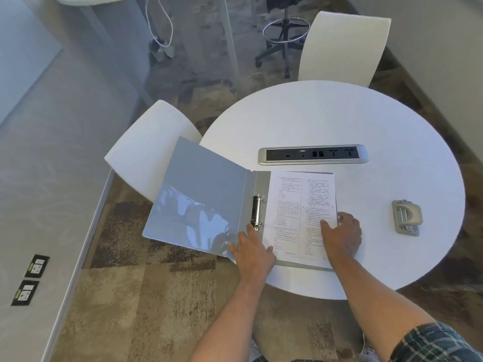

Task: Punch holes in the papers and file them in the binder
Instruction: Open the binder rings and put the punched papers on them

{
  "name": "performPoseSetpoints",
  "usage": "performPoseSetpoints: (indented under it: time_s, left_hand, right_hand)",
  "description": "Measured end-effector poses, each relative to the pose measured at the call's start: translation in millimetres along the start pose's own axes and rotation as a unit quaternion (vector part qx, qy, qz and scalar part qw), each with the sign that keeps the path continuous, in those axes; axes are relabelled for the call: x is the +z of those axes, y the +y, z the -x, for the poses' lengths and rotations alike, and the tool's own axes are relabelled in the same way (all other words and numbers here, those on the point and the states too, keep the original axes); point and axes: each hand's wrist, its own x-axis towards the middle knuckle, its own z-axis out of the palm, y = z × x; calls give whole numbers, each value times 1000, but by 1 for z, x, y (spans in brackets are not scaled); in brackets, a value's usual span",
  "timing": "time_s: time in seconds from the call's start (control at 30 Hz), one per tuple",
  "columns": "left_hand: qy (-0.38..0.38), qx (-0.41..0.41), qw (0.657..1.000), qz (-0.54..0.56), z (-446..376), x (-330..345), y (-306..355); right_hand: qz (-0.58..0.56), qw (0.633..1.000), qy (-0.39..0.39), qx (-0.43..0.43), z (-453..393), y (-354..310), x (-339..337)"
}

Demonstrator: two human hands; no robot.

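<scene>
We see the left hand lying flat with its fingers straight, pressing on the near end of the open binder by the spine, its index finger reaching toward the lower end of the ring mechanism. The right hand also rests open, fingers spread and relaxed, on the right edge of the printed papers; neither hand curls round anything. The papers lie on the binder's right-hand cover, just beside the rings, and we cannot tell whether they are threaded onto them. The binder's grey left cover hangs out past the edge of the round white table, over a white chair. The metal hole punch sits on the table well apart to the right of the right hand. Beyond the papers a socket strip is set into the tabletop.
</scene>
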Motion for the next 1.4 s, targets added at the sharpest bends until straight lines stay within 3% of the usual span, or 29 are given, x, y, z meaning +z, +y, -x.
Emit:
performPoseSetpoints:
  time_s: [0.4, 0.57, 0.97, 1.13, 1.27, 1.4]
  left_hand:
    - [-40, -63, 983, 166, -3, -5, 14]
    - [-49, -87, 975, 197, -8, -3, 23]
    - [-93, -64, 967, 229, -12, 5, 25]
    - [-86, -27, 970, 227, -15, 4, 30]
    - [-53, 2, 948, 313, -20, -7, 41]
    - [-49, -6, 893, 447, -34, -27, 51]
  right_hand:
    - [35, 994, -85, 56, -4, -2, -20]
    - [-2, 992, -98, 78, -5, 5, -25]
    - [-111, 984, -81, 111, -13, 12, -33]
    - [-179, 980, -59, 63, -10, 11, -45]
    - [-312, 939, -141, 36, -16, 12, -60]
    - [-387, 893, -228, 27, -27, 10, -74]
